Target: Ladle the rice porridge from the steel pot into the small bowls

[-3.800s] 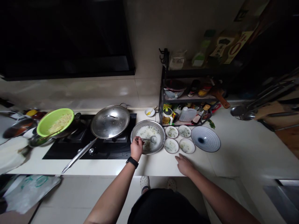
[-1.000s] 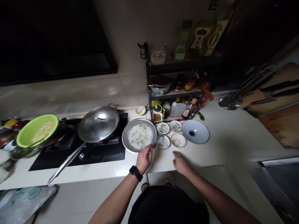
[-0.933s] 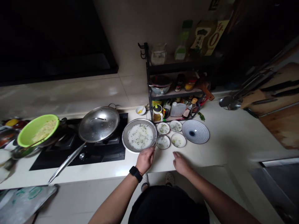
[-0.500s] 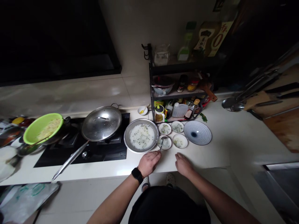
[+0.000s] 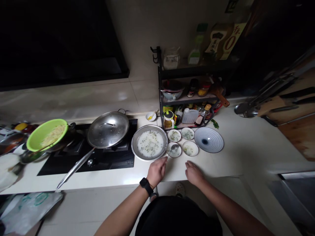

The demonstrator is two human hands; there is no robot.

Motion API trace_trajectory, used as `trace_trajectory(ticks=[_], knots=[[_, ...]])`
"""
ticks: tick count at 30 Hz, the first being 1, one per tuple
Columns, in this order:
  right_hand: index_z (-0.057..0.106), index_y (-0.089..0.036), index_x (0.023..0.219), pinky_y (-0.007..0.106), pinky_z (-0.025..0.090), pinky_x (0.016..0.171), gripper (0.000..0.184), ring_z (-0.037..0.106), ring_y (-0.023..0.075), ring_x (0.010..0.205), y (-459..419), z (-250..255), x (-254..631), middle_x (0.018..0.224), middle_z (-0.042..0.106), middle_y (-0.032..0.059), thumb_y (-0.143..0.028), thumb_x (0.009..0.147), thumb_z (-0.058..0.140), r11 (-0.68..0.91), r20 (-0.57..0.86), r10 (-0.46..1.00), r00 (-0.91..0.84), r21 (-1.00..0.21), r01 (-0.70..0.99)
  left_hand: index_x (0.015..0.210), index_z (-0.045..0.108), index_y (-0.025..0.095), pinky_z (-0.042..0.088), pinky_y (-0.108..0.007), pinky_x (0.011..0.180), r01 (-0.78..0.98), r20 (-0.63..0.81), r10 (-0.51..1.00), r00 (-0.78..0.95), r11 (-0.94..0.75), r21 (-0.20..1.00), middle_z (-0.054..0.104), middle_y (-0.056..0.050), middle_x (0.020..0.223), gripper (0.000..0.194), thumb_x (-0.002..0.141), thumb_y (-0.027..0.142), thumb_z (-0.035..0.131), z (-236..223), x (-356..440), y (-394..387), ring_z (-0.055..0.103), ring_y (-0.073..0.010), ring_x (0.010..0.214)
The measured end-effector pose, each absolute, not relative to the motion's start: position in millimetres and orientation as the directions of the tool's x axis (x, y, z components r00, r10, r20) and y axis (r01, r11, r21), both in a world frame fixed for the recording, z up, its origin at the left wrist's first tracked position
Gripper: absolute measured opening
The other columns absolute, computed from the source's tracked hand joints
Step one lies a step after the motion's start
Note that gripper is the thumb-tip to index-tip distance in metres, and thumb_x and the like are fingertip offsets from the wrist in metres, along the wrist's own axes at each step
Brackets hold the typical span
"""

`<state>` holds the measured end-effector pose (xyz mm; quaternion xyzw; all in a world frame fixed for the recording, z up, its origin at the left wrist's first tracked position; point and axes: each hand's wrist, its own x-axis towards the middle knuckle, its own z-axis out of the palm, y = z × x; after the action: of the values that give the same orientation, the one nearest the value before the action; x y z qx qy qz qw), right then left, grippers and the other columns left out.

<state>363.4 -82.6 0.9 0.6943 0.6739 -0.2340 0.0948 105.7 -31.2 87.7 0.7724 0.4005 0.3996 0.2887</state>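
Thinly sauced, small plate, spoon inside

A black watch with a black strap circles the left wrist. Dark clothing fills the bottom of the view, and a pale, speckled slipper shows just beyond it.

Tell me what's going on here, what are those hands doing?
A person's left hand is empty, its fingers near a small white plate holding a metal spoon, beside a round steel tray of milky, green-flecked liquid. The right hand rests on the white counter.
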Motion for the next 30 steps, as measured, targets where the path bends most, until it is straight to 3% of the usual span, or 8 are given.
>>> trace_trajectory(ticks=[3,5,7,14,21,25,30], knots=[[0.05,0.0,0.147,0.035,0.03,0.12,0.057,0.04,0.0278,0.147,-82.7,0.4,363.5,0.156,0.045,0.023,-0.014,0.093,0.041,-0.075,-0.461,0.887,-0.014,-0.173,0.982,0.118,0.064,0.014,0.063,-0.037,0.08,0.175,0.089,0.988,-0.126,-0.066,0.982,0.078,-0.014,0.095,0.035,0.103,0.041,0.047,85.8,105.1,-18.0,0.077,-0.023,0.085],[0.05,0.002,0.146,0.035,0.029,0.121,0.057,0.04,0.0288,0.147,-82.9,-1.1,363.7,0.156,0.044,0.024,-0.014,0.093,0.041,-0.066,-0.46,0.888,-0.018,-0.166,0.984,0.12,0.061,0.012,0.063,-0.038,0.08,-0.006,-0.062,0.955,-0.29,0.063,0.998,0.077,-0.012,0.087,0.044,0.101,0.05,0.05,84.2,97.5,-3.4,0.077,-0.0235,0.081],[0.05,0.003,0.146,0.036,0.029,0.121,0.056,0.041,0.0296,0.146,-83.0,-2.6,363.8,0.156,0.044,0.0247,-0.014,0.093,0.041,-0.057,-0.45,0.893,-0.023,-0.163,0.985,0.118,0.061,0.012,0.062,-0.039,0.083,-0.055,-0.097,0.929,-0.357,0.083,0.995,0.077,-0.012,0.086,0.049,0.096,0.055,0.055,81.5,84.6,12.2,0.078,-0.0236,0.083],[0.051,0.003,0.145,0.036,0.03,0.121,0.056,0.042,0.0299,0.146,-83.5,-2.5,362.9,0.155,0.045,0.0243,-0.014,0.092,0.041,-0.054,-0.441,0.897,-0.02,-0.155,0.986,0.112,0.066,0.015,0.062,-0.036,0.08,0.14,-0.032,0.917,-0.398,0.095,0.986,0.077,-0.012,0.09,0.046,0.094,0.056,0.056,60.8,47.5,41.6,0.078,-0.0248,0.086],[0.052,0.002,0.144,0.035,0.03,0.12,0.056,0.042,0.0287,0.145,-83.8,-3.6,362.6,0.156,0.045,0.0244,-0.014,0.092,0.043,-0.071,-0.445,0.896,-0.006,-0.156,0.985,0.115,0.066,0.015,0.061,-0.037,0.084,0.203,-0.046,0.942,-0.332,0.119,0.972,0.077,-0.012,0.094,0.046,0.096,0.055,0.052,38.7,51.5,34.8,0.077,-0.0245,0.091],[0.053,0.0,0.145,0.035,0.03,0.12,0.055,0.043,0.0275,0.145,-82.9,-0.4,362.1,0.155,0.046,0.0228,-0.015,0.092,0.043,-0.068,-0.45,0.893,-0.004,-0.145,0.987,0.115,0.065,0.014,0.062,-0.037,0.083,0.151,-0.079,0.944,-0.321,0.134,0.98,0.077,-0.012,0.091,0.048,0.094,0.056,0.054,33.1,55.8,29.6,0.077,-0.0236,0.089],[0.054,-0.003,0.144,0.036,0.031,0.119,0.054,0.044,0.0273,0.144,-82.8,2.5,362.0,0.155,0.047,0.0223,-0.015,0.092,0.044,-0.073,-0.444,0.896,-0.005,-0.158,0.985,0.108,0.064,0.011,0.063,-0.037,0.072,-0.016,-0.207,0.868,-0.451,0.224,0.975,0.075,-0.01,0.076,0.043,0.093,0.05,0.056,32.4,53.6,34.1,0.077,-0.0243,0.072]])
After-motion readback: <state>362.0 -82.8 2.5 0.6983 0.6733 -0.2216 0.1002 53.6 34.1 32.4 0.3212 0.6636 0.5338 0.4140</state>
